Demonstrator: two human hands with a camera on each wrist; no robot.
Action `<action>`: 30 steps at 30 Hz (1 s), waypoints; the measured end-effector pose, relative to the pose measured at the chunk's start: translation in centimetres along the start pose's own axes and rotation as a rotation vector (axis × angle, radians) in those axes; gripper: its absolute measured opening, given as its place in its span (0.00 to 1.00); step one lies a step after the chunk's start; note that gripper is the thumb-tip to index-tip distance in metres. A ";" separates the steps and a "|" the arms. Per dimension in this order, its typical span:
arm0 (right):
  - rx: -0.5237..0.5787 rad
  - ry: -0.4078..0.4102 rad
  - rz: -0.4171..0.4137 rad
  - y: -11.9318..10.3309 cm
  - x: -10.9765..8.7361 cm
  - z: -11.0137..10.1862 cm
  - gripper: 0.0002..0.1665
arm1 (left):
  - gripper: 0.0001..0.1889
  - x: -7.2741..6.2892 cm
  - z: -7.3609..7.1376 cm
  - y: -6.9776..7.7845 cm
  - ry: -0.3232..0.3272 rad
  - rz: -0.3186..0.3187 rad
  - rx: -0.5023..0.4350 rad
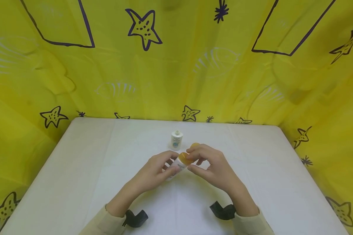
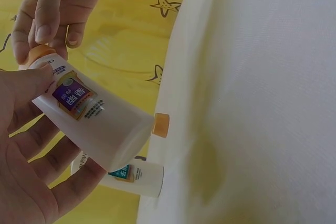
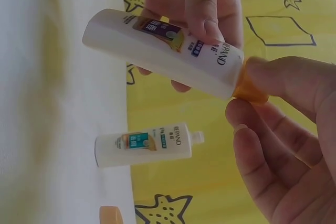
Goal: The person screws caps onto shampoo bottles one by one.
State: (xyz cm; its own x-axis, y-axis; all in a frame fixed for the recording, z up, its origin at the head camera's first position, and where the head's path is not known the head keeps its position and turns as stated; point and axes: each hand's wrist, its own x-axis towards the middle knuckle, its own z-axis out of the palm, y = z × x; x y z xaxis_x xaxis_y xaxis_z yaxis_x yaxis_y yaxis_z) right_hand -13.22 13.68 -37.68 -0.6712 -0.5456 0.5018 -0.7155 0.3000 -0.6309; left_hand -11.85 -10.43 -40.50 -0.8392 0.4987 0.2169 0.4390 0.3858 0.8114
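Note:
My left hand (image 1: 156, 171) grips a white shampoo-style bottle (image 3: 157, 51) round its body, thumb across the front label. The bottle is tilted above the table, its capped end toward my right hand (image 1: 213, 164). In the right wrist view, my right thumb and forefinger pinch its orange cap (image 3: 251, 81), which sits on the neck. Behind my hands stands a second white bottle (image 1: 176, 141), upright, with a bare neck and a green label. A loose orange cap (image 3: 110, 214) rests on the table near that bottle, partly hidden by my right hand in the head view.
The white-covered table (image 1: 76, 169) carries these things. A yellow curtain (image 1: 164, 71) printed with stars and fish hangs behind it and at both sides. Black wrist mounts (image 1: 136, 218) sit at both sleeve ends.

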 end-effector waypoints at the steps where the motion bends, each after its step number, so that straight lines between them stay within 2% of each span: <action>1: 0.000 -0.001 -0.002 0.0 0.0 0.0 0.16 | 0.16 0.0 0.0 0.0 -0.001 -0.003 0.001; 14: -0.021 -0.022 -0.003 0.0 0.0 -0.1 0.17 | 0.16 0.0 0.1 0.0 -0.009 -0.021 -0.004; 30: -0.034 -0.015 0.001 -0.2 0.1 0.0 0.16 | 0.16 -0.1 0.3 0.4 -0.015 0.009 -0.007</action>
State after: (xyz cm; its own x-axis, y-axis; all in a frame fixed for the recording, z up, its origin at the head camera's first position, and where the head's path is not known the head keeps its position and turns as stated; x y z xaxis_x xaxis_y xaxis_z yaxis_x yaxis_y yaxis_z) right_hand -13.16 13.59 -37.52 -0.6688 -0.5571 0.4922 -0.7215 0.3270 -0.6103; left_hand -11.52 -10.08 -40.41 -0.8303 0.5139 0.2157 0.4440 0.3760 0.8133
